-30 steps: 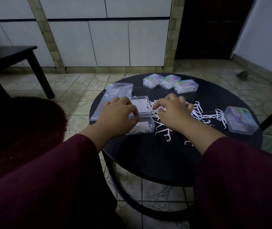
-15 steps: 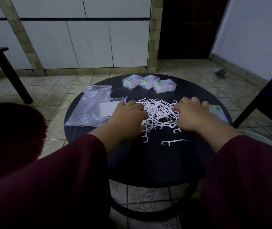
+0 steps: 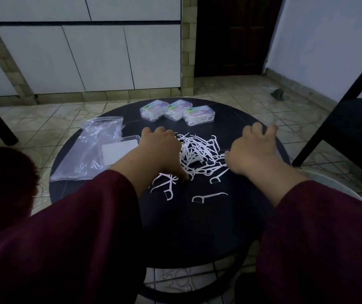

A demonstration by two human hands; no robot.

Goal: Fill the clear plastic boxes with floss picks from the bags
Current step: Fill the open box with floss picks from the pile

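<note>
Between our hands, mid-desk (image 3: 197, 227), lies the tangled heap of white plastic floss picks (image 3: 199, 153); left hand (image 3: 160, 153) and right hand (image 3: 253, 151) flank it, fingers spread, holding nothing visible.

Floss picks (image 3: 199, 153) lie mid-table (image 3: 197, 227), bag (image 3: 92, 150) left, boxes (image 3: 176, 111) behind

- A round black counter (image 3: 197, 227) stands on a tiled floor (image 3: 241, 93).
- White cabinet panels (image 3: 101, 58) run along the far wall, framed by tan brick-pattern strips (image 3: 187, 51).
- A dark wooden door (image 3: 235, 34) sits at the back right.
- A black chair (image 3: 355, 119) stands at the right.
- A small dark object (image 3: 277, 93) lies on the floor near the wall.
</note>
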